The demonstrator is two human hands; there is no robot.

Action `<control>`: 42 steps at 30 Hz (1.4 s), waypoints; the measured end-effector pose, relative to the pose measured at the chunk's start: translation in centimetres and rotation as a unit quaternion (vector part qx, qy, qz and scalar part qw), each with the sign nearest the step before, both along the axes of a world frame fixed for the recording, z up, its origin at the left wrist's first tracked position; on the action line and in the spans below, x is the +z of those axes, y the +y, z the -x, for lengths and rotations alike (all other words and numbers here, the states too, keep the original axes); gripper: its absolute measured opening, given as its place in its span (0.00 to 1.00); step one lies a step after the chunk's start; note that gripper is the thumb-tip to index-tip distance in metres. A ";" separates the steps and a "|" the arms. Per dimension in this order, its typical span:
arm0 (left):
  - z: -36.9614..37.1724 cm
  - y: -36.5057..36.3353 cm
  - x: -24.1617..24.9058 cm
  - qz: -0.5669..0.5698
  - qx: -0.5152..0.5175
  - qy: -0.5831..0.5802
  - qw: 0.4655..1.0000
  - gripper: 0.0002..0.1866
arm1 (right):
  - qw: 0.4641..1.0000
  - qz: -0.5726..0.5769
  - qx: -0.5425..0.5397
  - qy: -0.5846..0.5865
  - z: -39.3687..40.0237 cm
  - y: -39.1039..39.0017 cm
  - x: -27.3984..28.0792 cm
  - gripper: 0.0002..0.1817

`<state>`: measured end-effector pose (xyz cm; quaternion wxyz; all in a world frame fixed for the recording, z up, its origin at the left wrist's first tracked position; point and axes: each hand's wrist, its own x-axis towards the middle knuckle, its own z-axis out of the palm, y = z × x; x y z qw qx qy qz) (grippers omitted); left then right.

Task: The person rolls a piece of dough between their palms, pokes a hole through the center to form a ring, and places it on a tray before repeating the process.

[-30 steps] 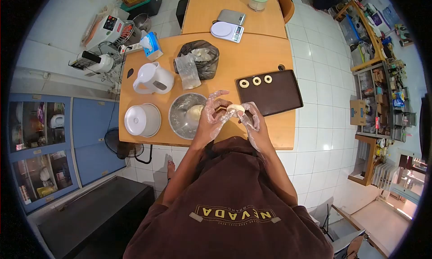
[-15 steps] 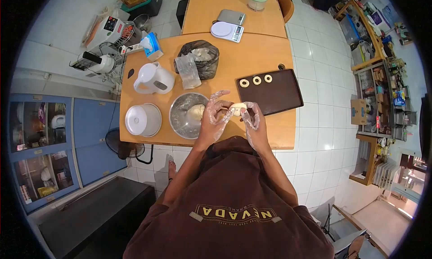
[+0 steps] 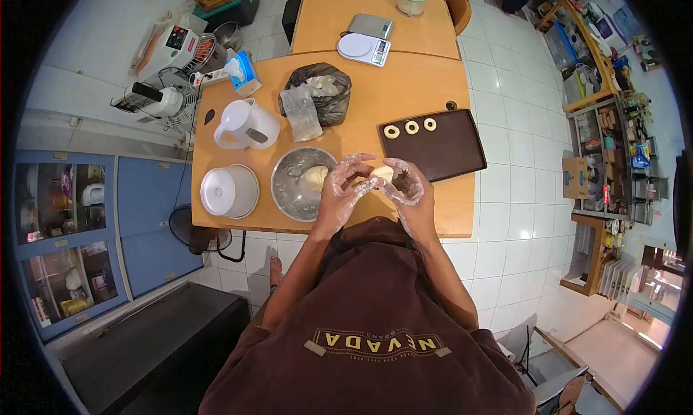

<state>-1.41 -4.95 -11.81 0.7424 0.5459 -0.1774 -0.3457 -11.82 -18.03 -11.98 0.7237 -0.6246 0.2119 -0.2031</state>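
Between my two floury hands is a small piece of pale dough (image 3: pixel 382 173). My left hand (image 3: pixel 345 190) curls its fingers against the dough's left side, beside the steel bowl. From the right, my right hand (image 3: pixel 410 193) closes on the same piece, its thumb close to the left thumb. The fingers partly cover the dough, so its full shape is hidden. A larger lump of dough (image 3: pixel 313 177) lies in the steel mixing bowl (image 3: pixel 286 198). Three dough rings (image 3: pixel 411 127) sit in a row on the dark baking tray (image 3: pixel 451 151), just beyond my right hand.
A white lidded tub (image 3: pixel 229 191) and a white pitcher (image 3: pixel 247 124) stand left of the bowl. Behind it is a black plastic bag (image 3: pixel 333 101) with a clear bag. Farther back lie a kitchen scale (image 3: pixel 364 48) and a tissue box (image 3: pixel 244 74). The table edge (image 3: pixel 455 236) is near my body.
My hands have drawn closer together around the piece of dough, and the right fingers now cover more of it. The bowl, tray and dough rings stay in place.
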 end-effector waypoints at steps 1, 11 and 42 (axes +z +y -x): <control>0.1 -0.1 0.2 -0.010 0.003 -0.009 1.000 0.25 | 1.000 -0.001 -0.005 -0.004 0.0 0.0 0.0 0.19; 0.5 -0.2 -0.4 -0.082 0.009 -0.127 0.988 0.22 | 0.995 0.083 -0.056 0.004 0.1 0.4 -0.7 0.17; 0.4 -0.1 -1.5 -0.150 0.000 -0.143 0.978 0.15 | 0.985 0.155 -0.068 0.030 0.2 0.6 -2.1 0.22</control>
